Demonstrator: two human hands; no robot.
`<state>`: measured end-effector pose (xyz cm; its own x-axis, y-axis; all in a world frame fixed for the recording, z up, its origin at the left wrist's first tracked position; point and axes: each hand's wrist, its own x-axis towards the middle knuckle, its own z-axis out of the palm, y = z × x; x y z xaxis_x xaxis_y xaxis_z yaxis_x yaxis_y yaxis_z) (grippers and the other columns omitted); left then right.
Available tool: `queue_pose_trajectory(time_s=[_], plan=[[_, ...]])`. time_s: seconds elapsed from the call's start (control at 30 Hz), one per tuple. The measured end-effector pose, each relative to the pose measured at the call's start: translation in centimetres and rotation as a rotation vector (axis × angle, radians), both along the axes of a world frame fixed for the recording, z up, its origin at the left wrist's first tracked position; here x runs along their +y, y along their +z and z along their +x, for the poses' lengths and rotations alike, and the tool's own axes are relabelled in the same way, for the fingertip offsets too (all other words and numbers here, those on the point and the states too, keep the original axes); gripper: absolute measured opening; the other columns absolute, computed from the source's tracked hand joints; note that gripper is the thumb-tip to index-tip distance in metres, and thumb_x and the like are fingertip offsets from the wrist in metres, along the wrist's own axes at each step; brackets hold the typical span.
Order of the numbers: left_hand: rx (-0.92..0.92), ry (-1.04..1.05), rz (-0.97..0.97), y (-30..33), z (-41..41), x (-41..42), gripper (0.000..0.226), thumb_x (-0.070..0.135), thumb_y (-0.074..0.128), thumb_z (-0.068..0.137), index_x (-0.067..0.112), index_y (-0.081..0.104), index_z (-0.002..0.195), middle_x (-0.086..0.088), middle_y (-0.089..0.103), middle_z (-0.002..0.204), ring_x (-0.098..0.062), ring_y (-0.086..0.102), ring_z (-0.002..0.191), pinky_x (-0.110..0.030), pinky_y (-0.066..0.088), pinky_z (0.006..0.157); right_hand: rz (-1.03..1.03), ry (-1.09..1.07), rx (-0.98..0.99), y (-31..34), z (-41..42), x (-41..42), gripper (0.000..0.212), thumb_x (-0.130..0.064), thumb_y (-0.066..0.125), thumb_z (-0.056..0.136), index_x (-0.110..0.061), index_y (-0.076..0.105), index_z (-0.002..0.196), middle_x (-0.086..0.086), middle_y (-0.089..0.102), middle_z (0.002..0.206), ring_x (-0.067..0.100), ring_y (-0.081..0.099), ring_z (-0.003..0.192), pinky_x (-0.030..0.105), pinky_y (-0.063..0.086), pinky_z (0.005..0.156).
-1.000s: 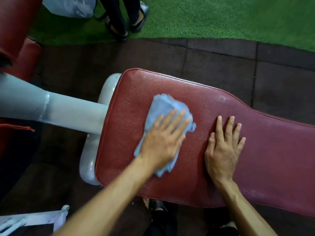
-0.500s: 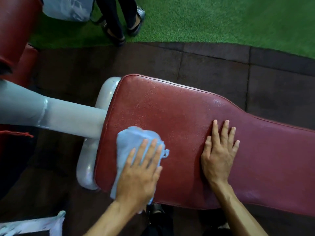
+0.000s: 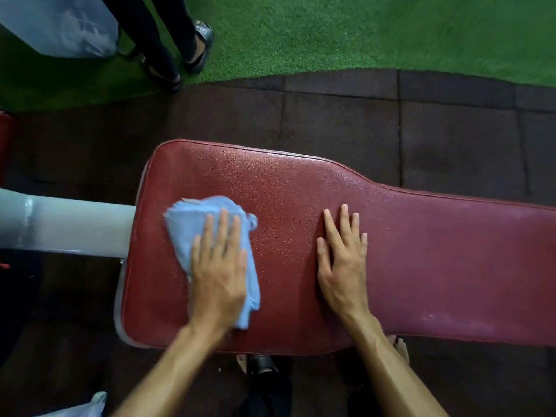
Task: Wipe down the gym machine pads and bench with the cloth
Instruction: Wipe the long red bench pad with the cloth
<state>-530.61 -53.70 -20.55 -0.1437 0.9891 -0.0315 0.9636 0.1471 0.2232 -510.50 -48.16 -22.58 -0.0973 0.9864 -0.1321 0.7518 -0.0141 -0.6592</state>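
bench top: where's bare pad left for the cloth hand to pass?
Bare bench along the far edge, between cloth and right hand, and the narrow stretch beyond the right hand. Crowded: the wide end under the left hand, near the grey tube.

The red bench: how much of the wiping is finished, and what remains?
Done: cannot tell; no clear wet or clean patch shows on the bench. In hand: the left hand presses the blue cloth flat on the wide end, while the right hand rests flat mid-bench. Left: probably the narrow end to the right, and the other red pad at the left edge.
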Motion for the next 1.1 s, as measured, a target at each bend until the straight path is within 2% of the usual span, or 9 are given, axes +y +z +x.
queue_pose_trajectory(time_s=[0.1, 0.17, 0.3, 0.37, 0.47, 0.6, 0.83, 0.97, 1.1], plan=[[-0.135, -0.043, -0.004, -0.6, 7.0, -1.1, 0.057, 0.023, 0.031, 0.097, 0.014, 0.026, 0.153, -0.004, 0.019, 0.162, -0.023, 0.011, 0.151, -0.042, 0.014, 0.119, 0.018, -0.148, 0.228, 0.7, 2.5, -1.1, 0.047, -0.015, 0.048, 0.099, -0.021, 0.042, 0.146, -0.003, 0.031, 0.158, 0.008, 0.016, 0.149, 0.043, 0.017, 0.122], [-0.24, -0.078, 0.011, -1.0, 10.4, 1.4, 0.056, 0.022, 0.03, 0.097, 0.012, 0.027, 0.152, -0.005, 0.021, 0.161, -0.022, 0.012, 0.151, -0.039, 0.012, 0.119, 0.043, -0.295, 0.262, 1.2, 4.6, -2.1, 0.046, -0.017, 0.048, 0.098, -0.017, 0.045, 0.144, -0.001, 0.039, 0.153, 0.008, 0.026, 0.146, 0.044, 0.027, 0.119], [-0.49, -0.228, -0.043, -0.9, 13.3, 5.3, 0.056, 0.017, 0.028, 0.094, -0.001, 0.031, 0.148, -0.015, 0.031, 0.155, -0.028, 0.024, 0.146, -0.042, 0.017, 0.117, 0.011, -0.29, 0.224, 1.5, 5.7, -3.4, 0.049, -0.018, 0.051, 0.098, -0.015, 0.043, 0.146, -0.001, 0.038, 0.153, 0.012, 0.025, 0.146, 0.048, 0.03, 0.117], [-0.594, -0.242, -0.002, -0.3, 11.5, 5.2, 0.056, 0.011, 0.028, 0.093, -0.006, 0.03, 0.147, -0.014, 0.027, 0.156, -0.027, 0.02, 0.148, -0.039, 0.015, 0.121, 0.009, -0.229, 0.194, 1.5, 4.7, -3.7, 0.052, -0.026, 0.051, 0.096, -0.014, 0.042, 0.145, 0.003, 0.037, 0.154, 0.017, 0.024, 0.147, 0.051, 0.03, 0.117], [-0.469, -0.118, 0.051, -0.6, 6.3, 2.8, 0.053, 0.011, 0.03, 0.098, 0.005, 0.028, 0.151, -0.006, 0.02, 0.16, -0.021, 0.011, 0.151, -0.035, 0.01, 0.123, 0.042, -0.184, 0.043, 1.6, 2.1, -4.1, 0.061, -0.045, 0.053, 0.092, -0.013, 0.045, 0.144, 0.012, 0.036, 0.154, 0.028, 0.029, 0.145, 0.052, 0.035, 0.113], [-0.185, -0.121, -0.033, -1.9, 2.9, -0.4, 0.053, 0.018, 0.03, 0.1, 0.007, 0.025, 0.152, -0.008, 0.016, 0.162, -0.021, 0.007, 0.151, -0.045, 0.019, 0.121, 0.008, -0.239, -0.222, 1.5, -1.2, -4.5, 0.076, -0.064, 0.049, 0.085, -0.017, 0.042, 0.145, 0.017, 0.029, 0.157, 0.035, 0.027, 0.145, 0.05, 0.035, 0.109], [-0.031, -0.165, -0.107, -2.4, 3.0, -0.8, 0.06, 0.031, 0.033, 0.1, 0.005, 0.02, 0.153, -0.013, 0.01, 0.163, -0.025, 0.005, 0.151, -0.043, 0.014, 0.122, 0.101, -0.3, -0.337, 0.9, -1.7, -4.2, 0.043, -0.046, 0.06, 0.087, -0.024, 0.064, 0.124, 0.009, 0.049, 0.146, 0.032, 0.04, 0.137, 0.048, 0.039, 0.104], [-0.056, -0.135, -0.166, -1.3, 3.6, -0.7, 0.062, 0.035, 0.033, 0.099, 0.006, 0.022, 0.153, -0.012, 0.011, 0.163, -0.024, 0.005, 0.151, -0.045, 0.014, 0.122, 0.115, -0.304, -0.33, 1.8, -0.6, -4.4, 0.03, -0.035, 0.066, 0.086, -0.027, 0.068, 0.115, 0.002, 0.057, 0.14, 0.032, 0.042, 0.134, 0.047, 0.036, 0.103], [-0.056, -0.19, -0.226, 1.9, 6.1, -1.6, 0.058, 0.034, 0.028, 0.099, 0.008, 0.029, 0.151, -0.012, 0.018, 0.161, -0.023, 0.009, 0.151, -0.047, 0.018, 0.121, 0.11, -0.353, -0.298, 4.7, 2.2, -5.7, 0.023, -0.019, 0.07, 0.083, -0.019, 0.069, 0.105, 0.0, 0.07, 0.111, 0.033, 0.052, 0.121, 0.05, 0.043, 0.097]])
